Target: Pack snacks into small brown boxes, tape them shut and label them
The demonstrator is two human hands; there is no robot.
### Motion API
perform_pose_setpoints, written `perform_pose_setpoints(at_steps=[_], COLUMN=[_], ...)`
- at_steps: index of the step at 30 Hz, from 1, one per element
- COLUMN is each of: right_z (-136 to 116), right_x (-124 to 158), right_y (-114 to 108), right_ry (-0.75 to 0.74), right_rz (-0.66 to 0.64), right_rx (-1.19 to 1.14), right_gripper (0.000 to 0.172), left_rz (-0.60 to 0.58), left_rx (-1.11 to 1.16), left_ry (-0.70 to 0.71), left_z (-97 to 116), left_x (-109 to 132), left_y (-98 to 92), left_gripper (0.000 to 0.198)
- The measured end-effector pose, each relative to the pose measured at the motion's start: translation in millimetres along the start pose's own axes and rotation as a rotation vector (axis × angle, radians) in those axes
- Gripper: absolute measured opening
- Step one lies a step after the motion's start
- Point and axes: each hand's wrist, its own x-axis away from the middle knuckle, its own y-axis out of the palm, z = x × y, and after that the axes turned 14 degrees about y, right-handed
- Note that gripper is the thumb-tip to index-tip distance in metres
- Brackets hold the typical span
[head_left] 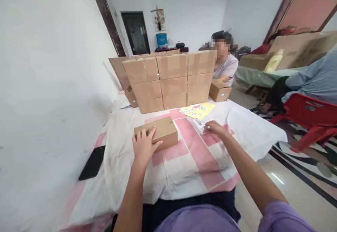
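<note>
A closed brown cardboard box (164, 131) lies on the cloth-covered table in front of me. My left hand (143, 146) holds its near left side, fingers spread over the top and thumb against the front face. To the right of the box, my right hand (214, 128) has its fingers closed at the edge of a small white tray-like item (198, 125). What lies inside that white item is too small to make out. Just beyond it is a yellow sheet (210, 110) with several small white labels on it.
A wall of stacked, taped cardboard boxes (173, 84) stands across the far side. Another box (220, 91) sits at its right, near a seated person (229, 65). A black phone (92, 162) lies at left. A red chair (310, 114) stands on the floor at right.
</note>
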Motion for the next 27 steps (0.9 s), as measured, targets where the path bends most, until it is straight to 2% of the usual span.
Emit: perform_pose_setpoints(at_steps=[6, 15, 27], right_z=[19, 36, 35], right_x=[3, -2, 7], right_y=[-2, 2, 3], right_ry=[-0.025, -0.058, 0.004], right_rz=[-0.030, 0.030, 0.119], right_rx=[-0.093, -0.243, -0.128], right_gripper=[0.009, 0.008, 0.016], left_rz=[-0.006, -0.014, -0.013], left_rx=[0.011, 0.030, 0.037], left_ry=[-0.002, -0.023, -0.031], left_z=[-2, 1, 1], left_x=[2, 1, 1], left_y=[1.2, -1.3, 1.2], left_gripper=[0.070, 0.067, 0.067])
